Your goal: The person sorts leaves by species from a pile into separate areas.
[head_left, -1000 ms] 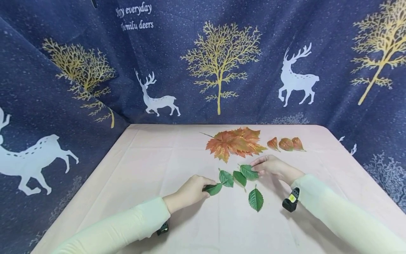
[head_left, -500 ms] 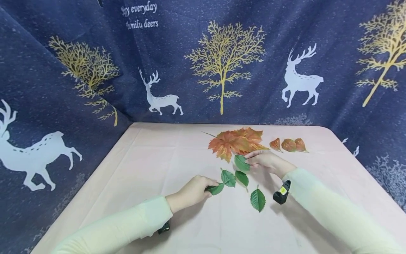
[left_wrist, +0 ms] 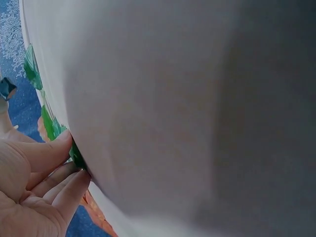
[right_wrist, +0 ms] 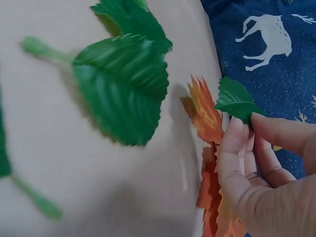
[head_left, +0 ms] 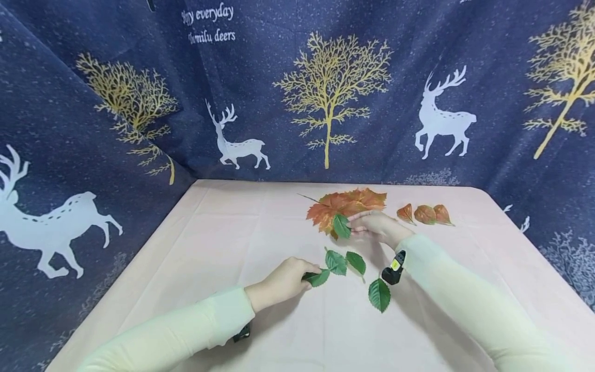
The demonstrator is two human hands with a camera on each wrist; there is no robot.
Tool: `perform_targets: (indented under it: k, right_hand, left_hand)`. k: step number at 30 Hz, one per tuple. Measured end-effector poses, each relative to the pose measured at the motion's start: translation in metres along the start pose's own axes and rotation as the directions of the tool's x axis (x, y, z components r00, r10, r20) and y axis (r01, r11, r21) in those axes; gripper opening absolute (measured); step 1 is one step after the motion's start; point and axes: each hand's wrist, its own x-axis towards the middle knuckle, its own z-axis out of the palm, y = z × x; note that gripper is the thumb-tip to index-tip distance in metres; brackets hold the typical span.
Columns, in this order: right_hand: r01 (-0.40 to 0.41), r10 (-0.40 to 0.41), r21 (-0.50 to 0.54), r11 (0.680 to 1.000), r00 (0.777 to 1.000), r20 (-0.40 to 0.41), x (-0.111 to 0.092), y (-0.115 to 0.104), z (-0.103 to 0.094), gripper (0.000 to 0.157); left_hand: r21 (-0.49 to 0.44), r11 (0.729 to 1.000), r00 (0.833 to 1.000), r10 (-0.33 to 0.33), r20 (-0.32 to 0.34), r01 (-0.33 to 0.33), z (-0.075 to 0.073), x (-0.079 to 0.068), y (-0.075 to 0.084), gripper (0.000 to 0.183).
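One green leaf was pinched by fingers of the right hand near orange maple leaves; fingers of the left hand pinched a second leaf.

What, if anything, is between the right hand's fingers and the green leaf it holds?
Nothing visible. In the right wrist view, the right hand pinches the green leaf directly. In the head view, the orange leaves show behind that leaf, not between it and the fingers.
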Motion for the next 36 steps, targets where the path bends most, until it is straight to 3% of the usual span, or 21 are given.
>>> perform_targets:
  k: [11,19,26,31,36]
  right_hand:
    - [0.008,-0.008,0.007,1.000,1.000,-0.014,0.011,-0.013,0.010,0.041]
    - [0.016,-0.016,-0.045,0.999,1.000,-0.010,0.022,-0.021,0.016,0.040]
    - [-0.065,0.073,0.135,0.989,0.996,-0.055,0.040,-0.024,0.031,0.040]
    - [-0.013,0.017,0.116,0.993,0.999,-0.038,0.043,-0.024,0.042,0.040]
    - [-0.015,0.025,0.144,0.989,0.998,-0.065,0.049,-0.028,0.054,0.040]
  left_hand:
    - [0.028,1.000,1.000,0.005,0.020,-0.006,0.003,0.001,0.004,0.035]
    - [0.024,1.000,0.999,-0.002,0.034,0.002,0.002,0.004,0.007,0.035]
    - [0.037,0.999,0.999,0.018,0.037,-0.019,0.003,0.005,0.008,0.035]
    - [0.028,1.000,0.999,0.008,0.039,-0.009,0.003,0.004,0.007,0.036]
    - [0.018,1.000,0.999,-0.002,0.034,0.001,0.002,0.002,0.007,0.036]
